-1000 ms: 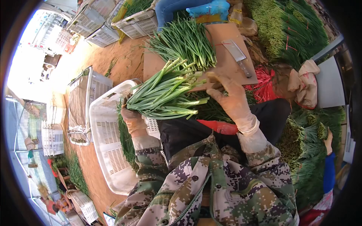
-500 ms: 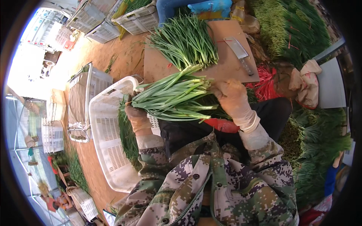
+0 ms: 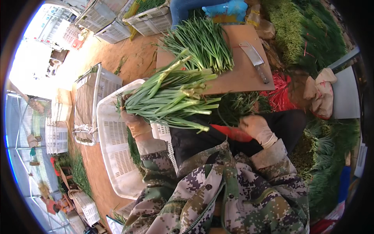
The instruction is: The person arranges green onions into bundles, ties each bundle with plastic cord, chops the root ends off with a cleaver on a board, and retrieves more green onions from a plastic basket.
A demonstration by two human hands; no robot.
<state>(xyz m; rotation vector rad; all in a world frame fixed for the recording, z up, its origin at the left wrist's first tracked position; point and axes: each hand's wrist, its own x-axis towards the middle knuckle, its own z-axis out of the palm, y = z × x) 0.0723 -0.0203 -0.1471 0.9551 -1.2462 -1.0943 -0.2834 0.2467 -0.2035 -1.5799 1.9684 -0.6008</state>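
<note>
My left hand (image 3: 136, 121), in a soiled glove, is closed around the leafy end of a bunch of green chives (image 3: 171, 95). The pale stem ends of that bunch fan out to the right above my lap. My right hand (image 3: 256, 128), in a light glove, hovers over my thigh near a red piece of material (image 3: 233, 133). Motion blurs its fingers, and I cannot make out anything in them. Another pile of chives (image 3: 202, 45) lies on a brown board (image 3: 249, 35). On the board's right side rests a cleaver (image 3: 255, 60).
A white plastic basket (image 3: 107, 117) with greens inside stands at my left. Red ties (image 3: 281, 91) lie right of the board. More heaps of greens (image 3: 323, 144) are at the right. Filled crates (image 3: 150, 21) stand at the back left, near another person's leg (image 3: 180, 11).
My right hand has moved from the stem ends down and right to my lap. The bunch in my left hand has shifted slightly left, its stems now more fanned out.
</note>
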